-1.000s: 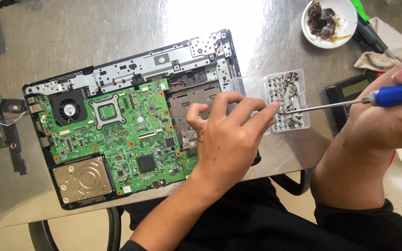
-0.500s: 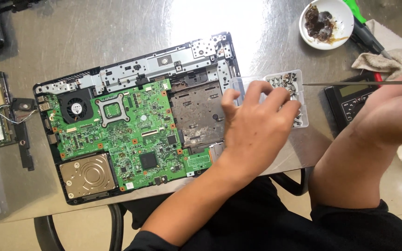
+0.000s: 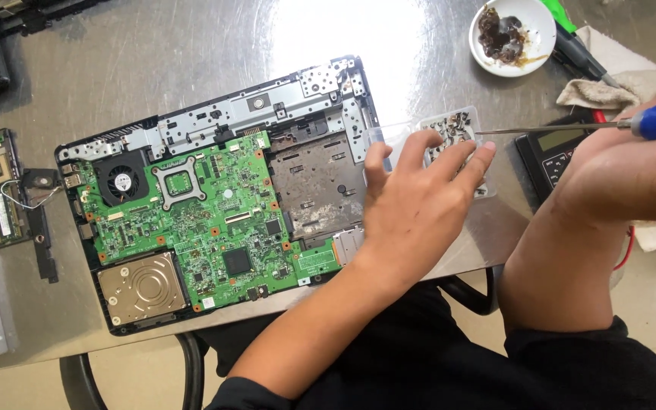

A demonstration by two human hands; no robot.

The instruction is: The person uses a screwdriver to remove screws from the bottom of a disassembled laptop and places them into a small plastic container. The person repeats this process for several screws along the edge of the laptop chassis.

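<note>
The left hand (image 3: 419,205) lies with fingers spread over the clear screw tray (image 3: 449,137), its grip apart. The right hand (image 3: 632,175) has its grip clamped on a blue-handled screwdriver (image 3: 571,127), whose tip points at the tray. Left of the left grip, the opened laptop (image 3: 214,205) lies on the table (image 3: 115,61).
</note>
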